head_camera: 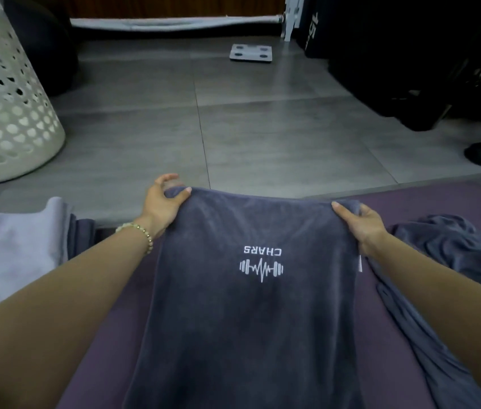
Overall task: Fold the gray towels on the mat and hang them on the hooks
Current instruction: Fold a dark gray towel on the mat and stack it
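Gray towel [248, 305] lies lengthwise on the purple mat [103, 349] straight in front of you, running from the bottom of the view out to the mat's far edge, where you hold both of its far corners.

At your far left a white perforated laundry basket [6, 113] stands on the gray tiled floor [262, 128]. Nearer you, a pale folded cloth [12, 246] rests at the left, with a darker folded stack [84, 231] just beside it.

Your left hand [162, 205], with a beaded bracelet [141, 231] on the wrist, pinches the towel's far left corner: the thumb lies on top and the fingers curl over the edge, one of them raised off the fabric.

In the middle of the towel a white barbell logo [261, 262] faces up, its lettering upside down to you. Far beyond it, a white bathroom scale [251, 53] sits on the floor.

Your right hand [360, 222] grips the far right corner, thumb on top and fingers tucked behind the edge.

To the right, a second gray towel [454, 246] lies crumpled on the mat, one part trailing toward you alongside your right forearm. Dark equipment [425, 69] fills the far right; you cannot tell what it is.
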The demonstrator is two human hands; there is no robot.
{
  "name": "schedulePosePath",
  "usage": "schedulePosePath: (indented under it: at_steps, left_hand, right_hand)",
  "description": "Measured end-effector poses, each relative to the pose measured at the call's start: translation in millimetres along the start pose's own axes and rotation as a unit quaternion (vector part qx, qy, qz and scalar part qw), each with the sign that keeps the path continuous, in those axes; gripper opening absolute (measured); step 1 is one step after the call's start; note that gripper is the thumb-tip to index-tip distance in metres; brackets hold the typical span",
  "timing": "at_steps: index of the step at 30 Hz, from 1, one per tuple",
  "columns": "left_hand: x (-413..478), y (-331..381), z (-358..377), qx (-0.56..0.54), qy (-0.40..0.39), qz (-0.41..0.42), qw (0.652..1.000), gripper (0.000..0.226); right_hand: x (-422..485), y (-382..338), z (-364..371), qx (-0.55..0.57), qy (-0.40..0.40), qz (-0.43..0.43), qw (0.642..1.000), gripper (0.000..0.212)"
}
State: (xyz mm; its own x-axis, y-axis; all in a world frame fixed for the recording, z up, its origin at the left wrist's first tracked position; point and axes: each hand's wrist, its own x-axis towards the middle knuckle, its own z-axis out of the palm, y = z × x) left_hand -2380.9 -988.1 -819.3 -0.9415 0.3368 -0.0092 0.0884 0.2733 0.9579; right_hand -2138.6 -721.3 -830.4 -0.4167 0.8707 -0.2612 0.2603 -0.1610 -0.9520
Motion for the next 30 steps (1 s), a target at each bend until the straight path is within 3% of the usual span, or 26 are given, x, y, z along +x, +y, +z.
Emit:
schedulePosePath:
  at_steps: [3,6,8,13,16,21,26,30]
  left_hand:
    - [-14,-41,2,0.052,-0.007,-0.111,0.992,0.069]
    - [-53,-95,-19,0.106,0.003,-0.187,0.977,0.065]
    - [-78,-120,-34,0.148,-0.024,-0.217,0.964,0.060]
    - [-128,-131,-53,0.188,-0.131,-0.228,0.946,0.052]
    - [-153,-129,-59,0.166,-0.195,-0.241,0.936,0.034]
    - [-200,-133,-74,0.120,-0.149,-0.222,0.956,0.019]
    - [-232,-130,-100,0.083,-0.215,-0.255,0.939,0.011]
    - [-238,-126,-115,0.068,-0.236,-0.277,0.929,0.015]
  right_hand:
    - [3,32,0,-0.079,0.022,-0.024,0.996,0.040]
    - [-21,76,-14,-0.190,0.009,-0.029,0.981,0.041]
    - [-40,99,-26,-0.198,0.007,-0.002,0.980,0.044]
    - [-86,134,-54,-0.137,-0.034,0.144,0.979,0.045]
    - [-107,143,-61,-0.152,-0.059,0.147,0.976,0.045]
    - [-141,145,-69,-0.169,-0.051,0.147,0.973,0.041]
    - [-179,160,-84,-0.219,-0.093,0.205,0.949,0.027]
    - [-203,166,-94,-0.230,-0.109,0.193,0.948,0.018]
